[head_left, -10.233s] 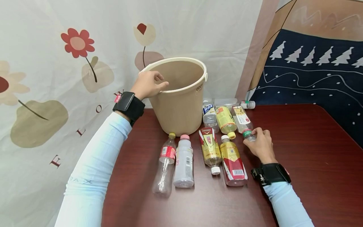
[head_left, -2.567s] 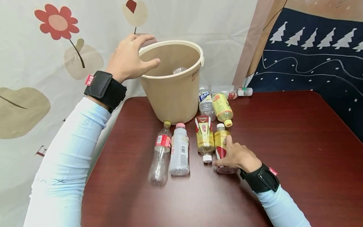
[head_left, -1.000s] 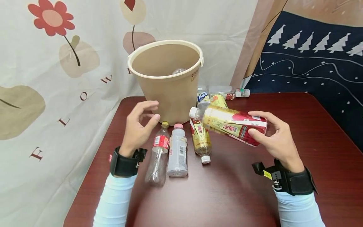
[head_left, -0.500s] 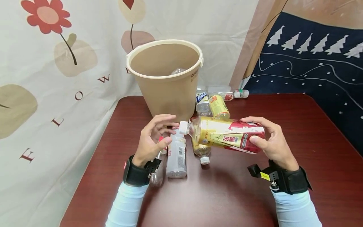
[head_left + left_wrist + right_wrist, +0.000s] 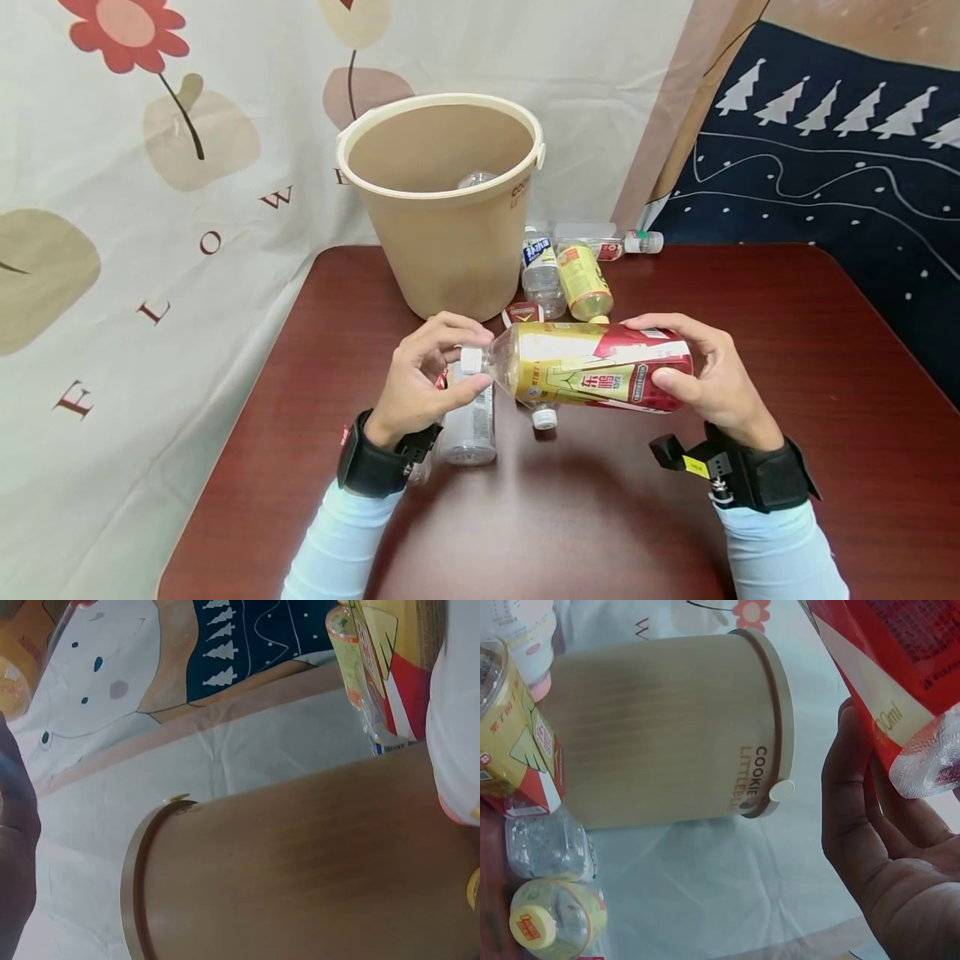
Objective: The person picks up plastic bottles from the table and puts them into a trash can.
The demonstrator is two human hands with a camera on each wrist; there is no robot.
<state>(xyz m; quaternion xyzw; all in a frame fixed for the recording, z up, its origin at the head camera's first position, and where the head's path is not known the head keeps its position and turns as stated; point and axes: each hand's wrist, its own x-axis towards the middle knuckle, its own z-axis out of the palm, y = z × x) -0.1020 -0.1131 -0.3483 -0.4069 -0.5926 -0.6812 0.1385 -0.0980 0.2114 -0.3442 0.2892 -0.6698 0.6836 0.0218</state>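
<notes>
A plastic drink bottle (image 5: 603, 367) with a gold and red label lies sideways in the air above the table, its white cap (image 5: 471, 360) pointing left. My right hand (image 5: 716, 379) grips it round the base; in the right wrist view, that hand (image 5: 900, 862) is at the red end. Thumb and fingers of my left hand (image 5: 427, 375) pinch the cap. Behind and below are a greyish-white bottle (image 5: 468, 433) and a second gold-and-red bottle, mostly hidden except its white cap (image 5: 544, 417) and label end. A clear bottle is nearly covered by my left hand.
A beige bucket (image 5: 450, 250) stands upright at the back, with a clear bottle (image 5: 476, 179) visible inside. To its right lie a blue-labelled clear bottle (image 5: 542, 275), a yellow-labelled bottle (image 5: 585, 279) and a clear one (image 5: 607, 247). Patterned cloth hangs behind the dark red table (image 5: 787, 350).
My right hand picked up the gold-and-red bottle and brought it level. My left hand left the bucket rim, moved down and right, and now pinches the cap. The green-capped bottle near my right hand earlier is gone.
</notes>
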